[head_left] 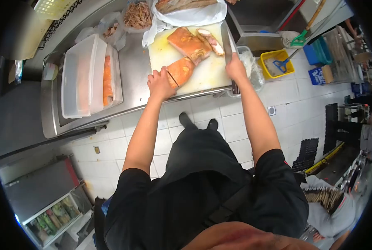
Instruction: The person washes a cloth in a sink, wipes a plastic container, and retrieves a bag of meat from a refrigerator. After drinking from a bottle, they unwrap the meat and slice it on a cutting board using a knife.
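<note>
On a white cutting board [211, 77] lie browned slabs of meat. The larger slab [187, 41] is toward the back, with paler cut pieces [211, 41] at its right. My left hand [160, 84] rests at the left end of the nearer slab [181, 71], fingers on a piece beside a dark cut line. My right hand [236, 68] is closed round the handle of a large knife [226, 43] at the board's right edge. The blade points away from me, apart from the meat.
A lidded plastic bin [81, 77] with orange-brown contents stands on the steel counter [131, 62] at left. Behind are a bag of shredded meat [137, 16] and a white-wrapped item [190, 14]. A yellow bucket [276, 64] stands at right. Another person [329, 208] is at lower right.
</note>
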`<move>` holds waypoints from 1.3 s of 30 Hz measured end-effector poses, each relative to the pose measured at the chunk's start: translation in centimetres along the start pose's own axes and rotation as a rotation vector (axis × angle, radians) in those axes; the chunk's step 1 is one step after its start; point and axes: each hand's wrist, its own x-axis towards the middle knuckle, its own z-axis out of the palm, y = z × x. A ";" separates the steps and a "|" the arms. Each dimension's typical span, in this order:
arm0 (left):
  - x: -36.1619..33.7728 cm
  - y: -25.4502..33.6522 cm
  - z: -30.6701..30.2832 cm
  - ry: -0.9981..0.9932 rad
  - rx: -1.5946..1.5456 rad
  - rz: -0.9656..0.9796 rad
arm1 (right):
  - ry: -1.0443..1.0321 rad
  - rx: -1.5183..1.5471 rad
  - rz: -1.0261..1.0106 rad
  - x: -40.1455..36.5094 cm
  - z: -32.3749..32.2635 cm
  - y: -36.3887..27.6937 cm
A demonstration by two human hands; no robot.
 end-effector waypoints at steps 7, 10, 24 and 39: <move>0.6 -0.1 0.9 -0.006 0.037 -0.012 | -0.205 -0.061 0.135 1.3 -1.8 -1.7; 1.1 0.3 0.7 0.005 0.038 -0.023 | -0.173 -0.105 0.142 1.3 -1.7 -2.0; 1.3 0.0 0.9 -0.049 0.065 -0.054 | -0.121 -0.077 0.108 0.8 -0.7 -2.9; 0.9 0.0 1.0 -0.002 0.028 -0.091 | -0.152 -0.050 0.075 -0.2 -1.6 -4.0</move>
